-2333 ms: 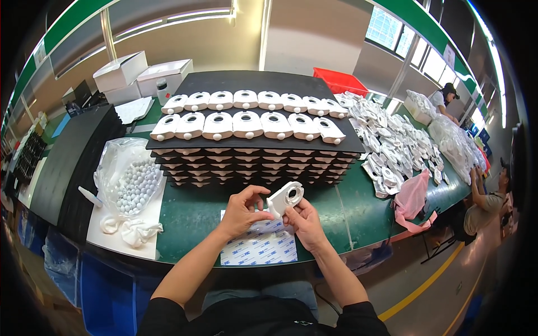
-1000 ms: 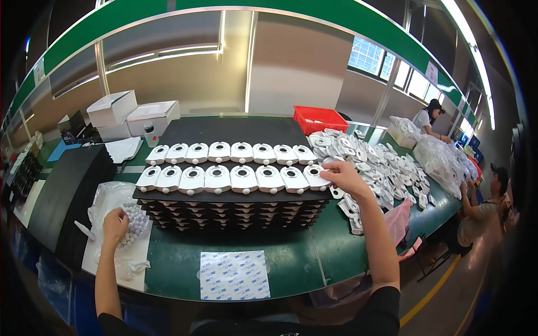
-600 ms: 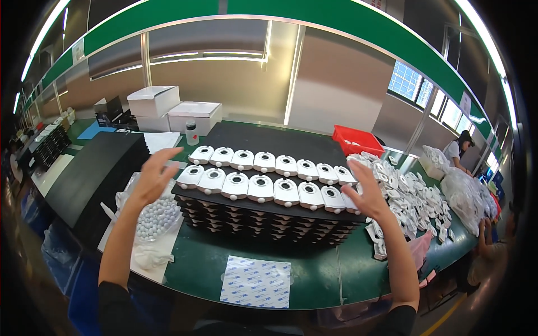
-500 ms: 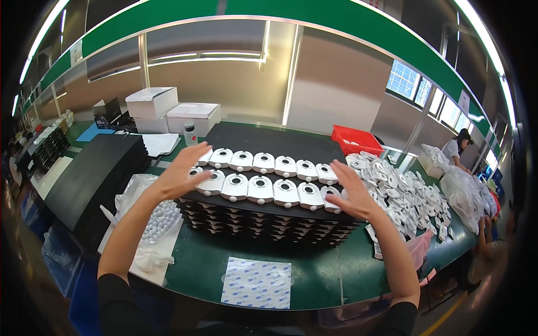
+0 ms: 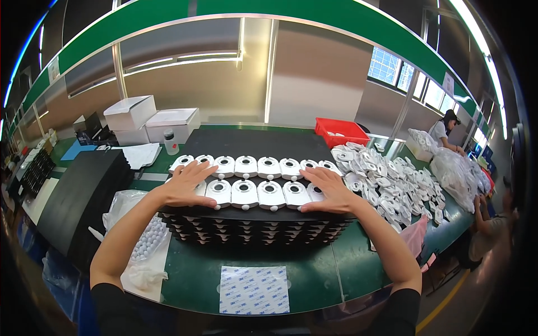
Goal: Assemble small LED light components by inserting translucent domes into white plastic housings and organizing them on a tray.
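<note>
Two rows of white plastic housings (image 5: 244, 194), each with a dark round hole and a small white ball at its front edge, lie on the top black sheet (image 5: 252, 214) of a layered stack. My left hand (image 5: 184, 185) rests over the left end of the rows, its fingers spread and covering part of the housings there. At the right end, my right hand (image 5: 329, 191) lies with fingers apart across the last housings of the front row. Neither hand grips anything that I can see. Below, more housings show between the stack's black layers (image 5: 255, 231).
Loose white housings (image 5: 389, 182) are heaped on the right, below a red bin (image 5: 342, 131). Left are a stack of black sheets (image 5: 78, 193), a bag of white balls (image 5: 148, 241) and white boxes (image 5: 174, 124). Patterned paper (image 5: 254, 289) lies in front. Another person (image 5: 445, 134) sits far right.
Both hands have come down and inward onto the two ends of the housing rows, where they hovered beside them before. The whole view has shifted slightly.
</note>
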Tool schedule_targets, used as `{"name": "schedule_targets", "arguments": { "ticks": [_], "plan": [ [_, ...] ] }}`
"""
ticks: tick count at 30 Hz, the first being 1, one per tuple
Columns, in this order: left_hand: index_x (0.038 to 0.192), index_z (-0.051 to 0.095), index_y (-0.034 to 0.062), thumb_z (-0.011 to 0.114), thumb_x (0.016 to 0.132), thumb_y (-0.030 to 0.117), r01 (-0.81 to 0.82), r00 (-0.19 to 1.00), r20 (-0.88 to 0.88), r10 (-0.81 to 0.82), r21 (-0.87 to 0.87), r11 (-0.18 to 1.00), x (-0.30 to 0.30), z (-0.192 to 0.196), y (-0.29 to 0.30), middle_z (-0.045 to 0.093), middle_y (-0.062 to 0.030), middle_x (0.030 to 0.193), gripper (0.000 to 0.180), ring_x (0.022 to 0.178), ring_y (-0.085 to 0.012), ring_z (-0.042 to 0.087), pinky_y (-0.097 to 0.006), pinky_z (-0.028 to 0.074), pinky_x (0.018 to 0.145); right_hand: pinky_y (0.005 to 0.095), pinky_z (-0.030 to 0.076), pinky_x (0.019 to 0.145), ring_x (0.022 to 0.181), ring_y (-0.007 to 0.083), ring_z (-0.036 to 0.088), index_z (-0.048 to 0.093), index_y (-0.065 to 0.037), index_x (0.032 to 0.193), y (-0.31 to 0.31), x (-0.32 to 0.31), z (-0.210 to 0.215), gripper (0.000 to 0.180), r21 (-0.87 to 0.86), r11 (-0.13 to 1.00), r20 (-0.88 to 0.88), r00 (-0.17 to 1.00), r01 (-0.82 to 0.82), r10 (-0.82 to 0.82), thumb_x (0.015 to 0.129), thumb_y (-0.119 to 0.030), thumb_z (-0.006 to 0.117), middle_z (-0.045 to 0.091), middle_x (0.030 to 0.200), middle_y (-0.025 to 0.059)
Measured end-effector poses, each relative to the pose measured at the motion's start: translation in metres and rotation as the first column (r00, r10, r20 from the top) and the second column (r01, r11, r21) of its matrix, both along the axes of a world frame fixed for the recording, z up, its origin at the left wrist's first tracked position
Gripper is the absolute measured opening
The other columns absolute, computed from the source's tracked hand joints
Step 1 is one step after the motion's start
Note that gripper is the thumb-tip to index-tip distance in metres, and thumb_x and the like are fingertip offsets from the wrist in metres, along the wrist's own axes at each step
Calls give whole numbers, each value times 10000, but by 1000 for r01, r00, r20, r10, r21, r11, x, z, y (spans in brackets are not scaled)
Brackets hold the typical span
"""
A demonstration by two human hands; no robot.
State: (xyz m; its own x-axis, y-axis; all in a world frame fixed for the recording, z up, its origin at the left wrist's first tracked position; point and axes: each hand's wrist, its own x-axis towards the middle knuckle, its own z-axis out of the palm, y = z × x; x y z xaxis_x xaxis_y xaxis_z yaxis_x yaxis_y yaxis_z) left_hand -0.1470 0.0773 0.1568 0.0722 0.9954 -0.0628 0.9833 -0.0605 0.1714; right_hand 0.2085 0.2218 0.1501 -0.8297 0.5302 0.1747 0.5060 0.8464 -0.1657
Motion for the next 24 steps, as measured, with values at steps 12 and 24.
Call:
{"name": "schedule_targets", "arguments": {
  "ticks": [12, 24],
  "plan": [
    [1400, 188, 215, 486, 668, 722, 42, 998, 35, -43, 45, 998, -25, -6, 57, 138, -144, 1451, 939, 1347, -324, 51, -490, 13, 1061, 445, 130, 1052, 1283, 315, 240, 328, -109, 1344, 51, -18, -1, 948, -29, 999, -10, 999, 35, -35, 638, -703, 543, 310, 1370, 156],
    [1396, 207, 223, 456, 711, 688, 40, 999, 31, -42, 51, 998, -58, -6, 126, 161, -119, 1448, 865, 1345, -306, 79, -467, 41, 1067, 459, 155, 1048, 1274, 306, 264, 333, -136, 1343, 120, -52, -1, 915, -19, 998, 11, 998, 61, -61, 649, -694, 540, 334, 1360, 138]
  ]
}}
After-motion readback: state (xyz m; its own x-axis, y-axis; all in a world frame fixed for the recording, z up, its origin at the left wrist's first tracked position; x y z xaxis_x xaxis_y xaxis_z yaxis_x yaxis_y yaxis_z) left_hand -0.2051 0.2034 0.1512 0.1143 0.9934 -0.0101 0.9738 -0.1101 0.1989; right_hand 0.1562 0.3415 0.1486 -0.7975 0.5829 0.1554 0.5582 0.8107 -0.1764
